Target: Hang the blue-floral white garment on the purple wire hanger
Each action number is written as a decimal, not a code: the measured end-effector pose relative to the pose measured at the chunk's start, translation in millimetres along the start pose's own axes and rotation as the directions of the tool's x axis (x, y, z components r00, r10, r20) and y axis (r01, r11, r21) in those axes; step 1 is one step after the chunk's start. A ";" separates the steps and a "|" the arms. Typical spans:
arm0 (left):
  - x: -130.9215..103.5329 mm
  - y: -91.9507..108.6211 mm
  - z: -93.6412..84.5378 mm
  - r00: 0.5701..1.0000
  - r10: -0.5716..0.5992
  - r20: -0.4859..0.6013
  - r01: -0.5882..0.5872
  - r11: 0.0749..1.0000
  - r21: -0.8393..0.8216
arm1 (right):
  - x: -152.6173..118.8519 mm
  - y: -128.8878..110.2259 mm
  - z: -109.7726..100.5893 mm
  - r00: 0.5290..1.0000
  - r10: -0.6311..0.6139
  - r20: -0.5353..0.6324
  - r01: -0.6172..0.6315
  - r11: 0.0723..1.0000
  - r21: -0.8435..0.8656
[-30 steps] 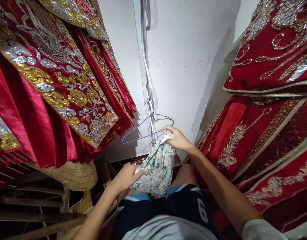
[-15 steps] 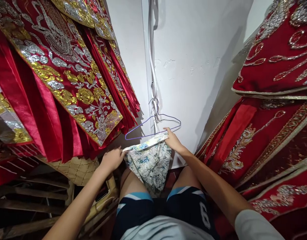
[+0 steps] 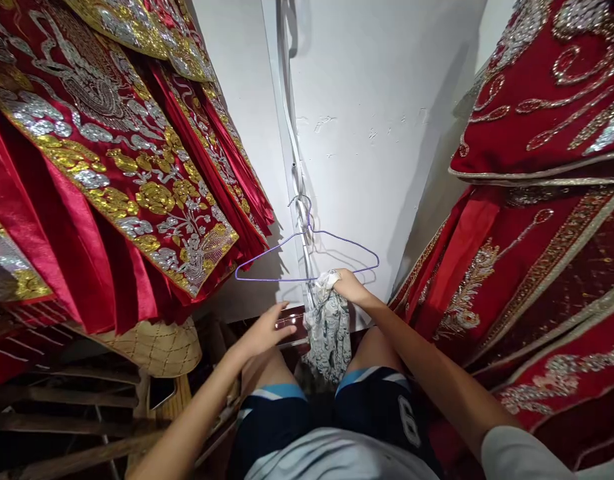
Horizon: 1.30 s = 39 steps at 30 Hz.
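Right hand (image 3: 351,285): closed on the gathered upper edge of a pale patterned cloth (image 3: 331,333). Left hand (image 3: 267,331): held nothing; thumb stood well away from the fingers, grip wide. It was near the cloth, on its left, with a gap between.

Cloth position: centre of the scene, hanging bunched from the right hand, in front of the white wall (image 3: 371,180) and above the gap between the wearer's knees. Its lower part fell in loose folds, not spread out.

Progress: a purple wire hanger (image 3: 271,280) was already up, its hook at a white strip (image 3: 291,127) running along the far wall. The cloth was off the hanger's frame, borne by the hand alone. Its top overlapped the hanger's lower bar in view; whether the two touched could not be told. One hand was on the cloth, none clearly on the hanger.

Containers: none identified, so no contents to record. Flanking the work, red embroidered garments hung at left (image 3: 157,200) and beaded red garments at right (image 3: 541,127). Near left, wooden slats (image 3: 61,421) lay in shadow beside a tan quilted piece (image 3: 161,350); a dark flat rectangle (image 3: 161,392) rested there, identity uncertain.
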<state>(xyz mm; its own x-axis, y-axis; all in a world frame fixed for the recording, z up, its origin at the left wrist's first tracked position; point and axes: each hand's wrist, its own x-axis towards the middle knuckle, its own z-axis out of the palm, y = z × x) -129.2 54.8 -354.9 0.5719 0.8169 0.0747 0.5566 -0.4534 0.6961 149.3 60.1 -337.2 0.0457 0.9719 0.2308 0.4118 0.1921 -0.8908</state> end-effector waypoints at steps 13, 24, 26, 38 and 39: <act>20.0 -15.6 76.4 0.978 -0.107 0.179 0.057 0.963 0.265 | -5.4 1.0 -28.9 0.999 0.033 0.003 -0.032 0.993 -0.113; 17.7 -10.1 -77.2 0.977 0.041 -0.209 0.084 0.826 0.557 | -0.8 -1.2 -36.6 0.995 0.061 -0.084 -0.075 0.984 -0.164; 18.6 6.4 -88.7 0.958 0.158 -0.241 -0.004 0.845 0.535 | -1.9 -3.4 -35.6 0.994 0.071 -0.077 -0.083 0.983 -0.162; 78.9 66.4 -83.7 0.850 0.337 -0.404 -0.168 0.902 0.398 | -26.9 -20.1 -12.5 0.995 -0.096 0.037 0.098 0.994 -0.047; 83.7 61.4 -85.9 0.855 0.340 -0.393 -0.173 0.900 0.401 | -31.1 -20.7 -19.4 0.989 -0.147 -0.007 0.147 0.989 -0.030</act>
<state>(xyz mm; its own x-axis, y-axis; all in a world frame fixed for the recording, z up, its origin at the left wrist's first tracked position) -98.9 125.9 -244.6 0.4410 0.6842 0.5808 0.6432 -0.6923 0.3270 157.0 23.2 -318.3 -0.0087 0.9320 0.3624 0.4412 0.3288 -0.8350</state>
